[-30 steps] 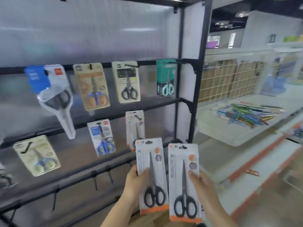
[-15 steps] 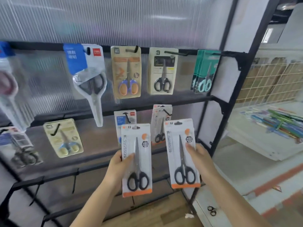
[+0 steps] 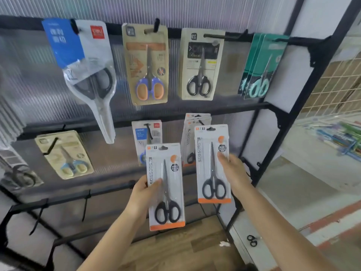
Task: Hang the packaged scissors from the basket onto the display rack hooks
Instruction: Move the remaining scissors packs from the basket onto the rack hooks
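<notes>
Left hand grips a clear blister pack of black-handled scissors with an orange bottom strip by its left edge, thumb across the front. Right hand pinches a matching second pack by its right edge, held higher and just in front of the same-type packs hanging on the middle-rail hook.

Step, as I read it: about to hang the right pack. Next move needs its top hang-slot lined up with that hook's tip, then pushed back; the left pack waits.

Black metal display rack is behind. Basket isn't in view.

Readable text: vertical "SCISSORS" on both held packs; red "deli" logo on the blue-and-clear scissors pack top left. Other print is too blurred.
</notes>
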### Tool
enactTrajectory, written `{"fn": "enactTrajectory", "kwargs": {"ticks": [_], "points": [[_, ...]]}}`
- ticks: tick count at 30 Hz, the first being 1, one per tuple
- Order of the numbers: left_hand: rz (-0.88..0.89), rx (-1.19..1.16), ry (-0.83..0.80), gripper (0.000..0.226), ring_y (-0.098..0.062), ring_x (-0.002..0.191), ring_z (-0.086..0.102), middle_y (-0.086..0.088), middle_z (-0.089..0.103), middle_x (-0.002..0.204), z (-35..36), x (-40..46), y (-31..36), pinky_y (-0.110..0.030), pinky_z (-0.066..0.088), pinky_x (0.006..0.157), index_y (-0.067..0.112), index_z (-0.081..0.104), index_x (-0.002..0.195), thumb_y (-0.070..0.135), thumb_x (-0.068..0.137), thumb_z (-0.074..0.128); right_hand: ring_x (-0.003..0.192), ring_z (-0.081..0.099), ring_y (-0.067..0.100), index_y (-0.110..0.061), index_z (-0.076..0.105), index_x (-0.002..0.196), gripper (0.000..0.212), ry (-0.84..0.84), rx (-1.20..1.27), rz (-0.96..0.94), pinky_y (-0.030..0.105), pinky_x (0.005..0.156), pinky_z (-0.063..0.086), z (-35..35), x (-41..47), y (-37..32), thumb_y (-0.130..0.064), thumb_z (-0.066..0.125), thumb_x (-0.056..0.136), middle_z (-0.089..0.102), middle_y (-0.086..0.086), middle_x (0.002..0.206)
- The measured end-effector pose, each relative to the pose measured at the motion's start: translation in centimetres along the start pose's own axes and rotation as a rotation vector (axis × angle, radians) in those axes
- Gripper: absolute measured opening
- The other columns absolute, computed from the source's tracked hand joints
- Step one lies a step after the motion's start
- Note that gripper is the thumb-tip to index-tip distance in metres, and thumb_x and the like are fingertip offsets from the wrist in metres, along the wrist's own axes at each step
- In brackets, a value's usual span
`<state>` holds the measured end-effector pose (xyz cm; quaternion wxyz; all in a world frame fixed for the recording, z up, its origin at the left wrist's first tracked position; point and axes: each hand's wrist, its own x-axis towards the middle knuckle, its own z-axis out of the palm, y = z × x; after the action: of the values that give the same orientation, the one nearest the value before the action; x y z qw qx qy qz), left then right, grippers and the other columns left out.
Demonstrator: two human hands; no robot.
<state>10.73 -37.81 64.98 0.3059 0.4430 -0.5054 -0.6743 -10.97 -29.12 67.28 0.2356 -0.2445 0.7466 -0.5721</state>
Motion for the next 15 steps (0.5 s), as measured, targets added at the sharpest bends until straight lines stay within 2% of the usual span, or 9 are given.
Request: {"fn": "enactTrajectory", "kwargs": {"ticks": [6, 10, 13, 15], "points": [[0.004, -0.007, 0.029, 0.019, -0.036, 0.099, 0.065, -0.015, 0.07, 0.105, 0.9, 0.8, 0.1, -0.05, 0.052, 0.089, 0.006, 0.061, 0.111, 0.008, 0.095, 0.052, 0.096, 0.062, 0.022, -0.012, 0.062, 0.105, 0.028, -0.066, 0.004, 0.011, 0.038, 0.088, 0.048, 0.3, 2.8, 1.0, -0.036, 0.049, 0.094, 0.067, 0.009, 0.106], [0.023, -0.014, 0.017, 0.016, -0.026, 0.088, 0.068, -0.01, 0.071, 0.099, 1.4, 1.0, 0.2, -0.04, 0.055, 0.075, 0.009, 0.06, 0.109, 0.008, 0.095, 0.052, 0.088, 0.059, 0.016, -0.011, 0.06, 0.104, 0.029, -0.087, 0.019, 0.009, 0.03, 0.078, 0.046, 0.7, 4.0, 1.5, -0.036, 0.05, 0.094, 0.065, 0.008, 0.102], [0.022, -0.019, 0.028, 0.019, -0.025, 0.086, 0.069, -0.009, 0.071, 0.099, 1.4, 1.1, 0.0, -0.035, 0.055, 0.069, 0.008, 0.058, 0.112, 0.01, 0.095, 0.052, 0.099, 0.062, 0.019, -0.017, 0.06, 0.105, 0.03, -0.129, 0.032, 0.007, 0.039, 0.089, 0.05, 0.8, 4.6, 2.3, -0.043, 0.051, 0.092, 0.066, 0.005, 0.106], [0.023, -0.013, 0.038, 0.023, -0.025, 0.089, 0.069, -0.009, 0.071, 0.102, 1.2, 1.1, -0.2, -0.033, 0.055, 0.068, 0.007, 0.057, 0.116, 0.011, 0.094, 0.053, 0.1, 0.061, 0.02, -0.014, 0.059, 0.107, 0.03, -0.147, 0.027, 0.015, 0.035, 0.086, 0.05, 0.8, 4.8, 2.6, -0.04, 0.051, 0.093, 0.066, 0.005, 0.105]]}}
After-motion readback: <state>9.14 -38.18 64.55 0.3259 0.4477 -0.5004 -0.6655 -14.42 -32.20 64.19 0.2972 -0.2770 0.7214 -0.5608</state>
